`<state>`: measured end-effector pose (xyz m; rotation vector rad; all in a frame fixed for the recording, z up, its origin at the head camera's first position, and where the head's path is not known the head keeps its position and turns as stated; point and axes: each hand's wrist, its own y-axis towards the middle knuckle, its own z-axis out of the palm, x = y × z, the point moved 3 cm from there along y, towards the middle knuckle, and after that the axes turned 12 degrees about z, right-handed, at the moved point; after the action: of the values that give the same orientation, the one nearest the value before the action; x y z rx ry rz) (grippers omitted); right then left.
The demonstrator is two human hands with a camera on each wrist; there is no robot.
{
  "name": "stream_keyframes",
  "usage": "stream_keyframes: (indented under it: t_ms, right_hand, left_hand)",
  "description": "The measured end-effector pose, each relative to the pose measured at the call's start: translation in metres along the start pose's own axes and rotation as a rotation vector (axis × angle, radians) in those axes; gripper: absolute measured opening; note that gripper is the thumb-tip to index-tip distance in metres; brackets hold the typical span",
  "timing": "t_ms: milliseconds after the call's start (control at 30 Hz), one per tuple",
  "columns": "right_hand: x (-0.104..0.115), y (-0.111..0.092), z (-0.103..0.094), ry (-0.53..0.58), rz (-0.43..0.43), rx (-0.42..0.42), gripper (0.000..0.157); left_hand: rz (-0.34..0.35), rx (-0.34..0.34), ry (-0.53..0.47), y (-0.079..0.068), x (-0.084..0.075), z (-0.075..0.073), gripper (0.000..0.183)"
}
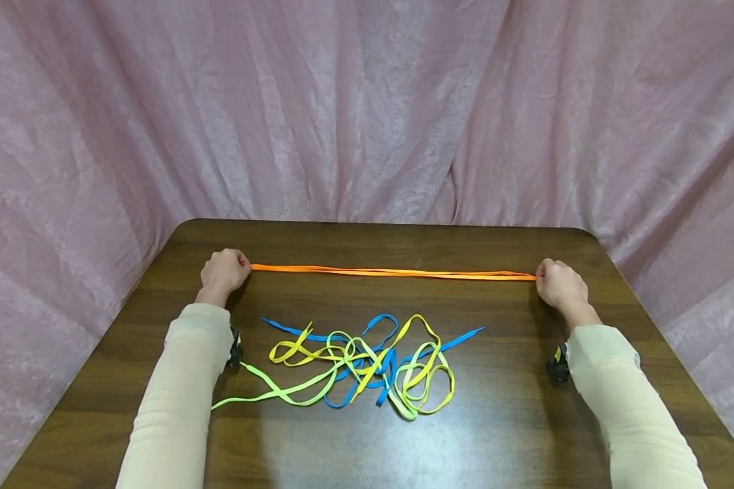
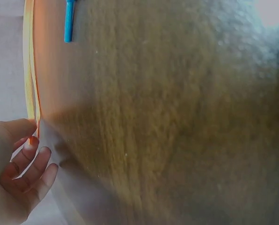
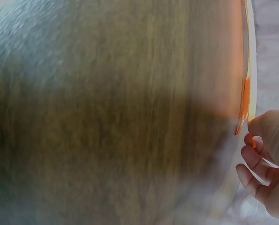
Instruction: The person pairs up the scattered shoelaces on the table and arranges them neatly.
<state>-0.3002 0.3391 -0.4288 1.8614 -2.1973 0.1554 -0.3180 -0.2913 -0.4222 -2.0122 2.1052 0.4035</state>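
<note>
An orange shoelace (image 1: 391, 273), doubled into parallel strands, stretches straight from side to side near the table's far edge. Its left end is pinched between thumb and forefinger of my left hand (image 1: 225, 269), while my right hand (image 1: 561, 282) pinches the right end. In the left wrist view the strands of the orange lace (image 2: 30, 61) run up from the fingertips of the left hand (image 2: 22, 164). A short loose tip of the orange lace (image 3: 245, 98) hangs beside the thumb of the right hand (image 3: 268, 159) in the right wrist view.
Nearer to me lies a tangle of blue (image 1: 465, 337), yellow (image 1: 449, 390) and light green (image 1: 281, 394) shoelaces on the brown wooden table (image 1: 367, 448). A green lace reaches beneath the left forearm. Pink curtains (image 1: 367, 115) hang behind and beside the table.
</note>
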Motion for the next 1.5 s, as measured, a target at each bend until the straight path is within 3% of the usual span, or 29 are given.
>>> stream_keyframes:
  t_ms: [267,600,1100,1333,1500]
  right_hand:
    - [0.004,0.001,-0.001,0.008,0.016,-0.021,0.006]
    - [0.005,0.004,0.002,-0.014,0.045,0.033,0.008]
    - [0.003,0.005,0.006,-0.037,0.042,0.049,0.009]
    - [0.004,0.003,0.005,-0.042,0.020,0.077,0.017]
    - [0.004,0.001,0.003,-0.062,-0.008,0.123,0.027]
  left_hand:
    - [0.000,-0.012,0.008,0.002,-0.003,-0.001,0.013]
    - [0.007,0.000,0.026,0.007,-0.005,0.002,0.013]
    - [0.015,0.006,0.029,0.011,-0.003,0.006,0.010]
    - [0.023,0.017,0.021,0.007,-0.003,0.002,0.011]
    - [0.069,0.009,0.033,0.006,-0.004,-0.002,0.014]
